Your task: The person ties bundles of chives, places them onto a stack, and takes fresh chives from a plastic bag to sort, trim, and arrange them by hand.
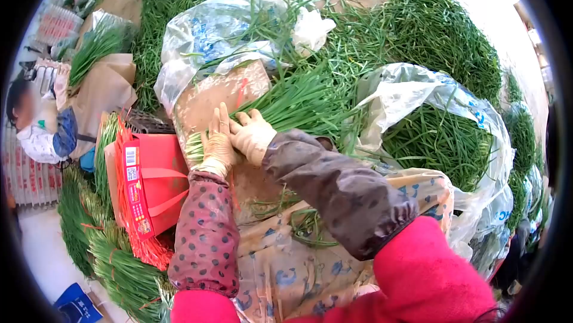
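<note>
A bunch of long green stalks (298,101) lies across a board (206,97), its pale ends toward the left. My left hand (216,146), in a cream glove, rests against the pale ends with its fingers stretched out. Just to its right, my right hand (252,135), gloved too, lies on the stalks with its fingers partly bent over them. A thin red strip (243,90) lies on the board above the hands. Left of my left hand stands a red bag (158,180) with red strips spilling over its side.
Clear plastic bags (200,31) lie behind the board; another bag (406,90) at the right holds loose greens (439,144). Piled greens (441,36) spread behind. Tied bundles (122,269) are stacked at lower left. A person (45,126) sits at far left.
</note>
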A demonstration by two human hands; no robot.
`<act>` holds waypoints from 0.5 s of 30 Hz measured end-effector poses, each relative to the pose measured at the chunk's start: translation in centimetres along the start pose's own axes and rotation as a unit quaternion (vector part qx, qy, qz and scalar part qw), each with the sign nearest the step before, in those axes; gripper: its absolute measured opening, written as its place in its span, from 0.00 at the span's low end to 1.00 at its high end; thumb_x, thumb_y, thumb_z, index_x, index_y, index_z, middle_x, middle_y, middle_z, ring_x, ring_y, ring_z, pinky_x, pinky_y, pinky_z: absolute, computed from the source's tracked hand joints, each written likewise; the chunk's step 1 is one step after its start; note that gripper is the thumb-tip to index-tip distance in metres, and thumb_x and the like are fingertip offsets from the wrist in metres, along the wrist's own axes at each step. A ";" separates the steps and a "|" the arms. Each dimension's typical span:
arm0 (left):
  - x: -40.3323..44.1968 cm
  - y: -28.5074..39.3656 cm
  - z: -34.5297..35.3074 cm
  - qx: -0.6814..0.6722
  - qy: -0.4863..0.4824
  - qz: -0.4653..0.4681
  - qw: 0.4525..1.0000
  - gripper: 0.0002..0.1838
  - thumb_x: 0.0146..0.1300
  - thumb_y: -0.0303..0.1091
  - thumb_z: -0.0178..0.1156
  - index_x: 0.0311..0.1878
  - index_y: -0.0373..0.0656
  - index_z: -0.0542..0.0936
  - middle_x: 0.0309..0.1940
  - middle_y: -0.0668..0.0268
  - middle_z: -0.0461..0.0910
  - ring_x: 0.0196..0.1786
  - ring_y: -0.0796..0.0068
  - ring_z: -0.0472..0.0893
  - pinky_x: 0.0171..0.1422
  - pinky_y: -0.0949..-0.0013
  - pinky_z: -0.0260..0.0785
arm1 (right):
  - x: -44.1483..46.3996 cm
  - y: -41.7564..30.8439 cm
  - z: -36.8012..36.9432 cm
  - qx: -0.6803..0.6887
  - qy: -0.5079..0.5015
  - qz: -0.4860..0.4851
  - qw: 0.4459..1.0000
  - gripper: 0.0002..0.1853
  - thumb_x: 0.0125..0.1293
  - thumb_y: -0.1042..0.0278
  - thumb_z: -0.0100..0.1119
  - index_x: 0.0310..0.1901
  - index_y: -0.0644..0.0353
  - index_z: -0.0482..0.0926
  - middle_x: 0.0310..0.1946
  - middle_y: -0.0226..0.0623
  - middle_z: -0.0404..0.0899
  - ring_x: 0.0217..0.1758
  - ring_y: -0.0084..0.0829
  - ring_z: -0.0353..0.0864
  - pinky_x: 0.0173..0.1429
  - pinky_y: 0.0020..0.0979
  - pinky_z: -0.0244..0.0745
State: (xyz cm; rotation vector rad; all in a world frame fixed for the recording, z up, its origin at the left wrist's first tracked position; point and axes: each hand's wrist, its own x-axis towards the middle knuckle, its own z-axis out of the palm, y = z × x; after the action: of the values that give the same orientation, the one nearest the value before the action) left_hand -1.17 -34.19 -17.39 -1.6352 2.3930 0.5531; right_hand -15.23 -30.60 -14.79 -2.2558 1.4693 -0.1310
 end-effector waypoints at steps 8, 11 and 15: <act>0.3 2.6 -1.9 0.119 -0.114 -0.051 0.985 0.80 0.28 0.47 0.83 0.77 0.62 0.29 0.77 0.58 0.48 0.77 0.49 0.49 0.76 0.44 0.44 | -1.2 5.6 -1.3 0.426 0.294 0.059 0.854 0.26 0.56 0.64 0.65 0.58 0.58 0.73 0.53 0.45 0.77 0.54 0.42 0.79 0.57 0.35 0.75; 0.2 3.0 -2.2 0.122 -0.115 -0.050 0.985 0.80 0.29 0.47 0.83 0.77 0.62 0.29 0.74 0.60 0.55 0.76 0.50 0.54 0.76 0.43 0.44 | -2.6 9.1 -2.5 0.356 0.287 0.260 0.850 0.22 0.60 0.67 0.64 0.57 0.55 0.74 0.51 0.44 0.79 0.50 0.40 0.81 0.57 0.33 0.75; -0.1 2.4 -0.9 0.117 -0.063 -0.043 0.990 0.84 0.24 0.48 0.84 0.77 0.58 0.28 0.70 0.61 0.62 0.71 0.56 0.62 0.73 0.43 0.45 | -3.4 11.7 -4.1 0.321 0.186 0.360 0.856 0.28 0.60 0.54 0.65 0.60 0.54 0.71 0.43 0.44 0.82 0.47 0.41 0.81 0.54 0.34 0.75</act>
State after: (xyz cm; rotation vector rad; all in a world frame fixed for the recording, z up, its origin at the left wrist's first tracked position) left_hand -3.35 -33.71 -16.02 -1.5443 2.1908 0.3348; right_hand -27.84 -32.83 -15.37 -1.0964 1.9882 -0.7280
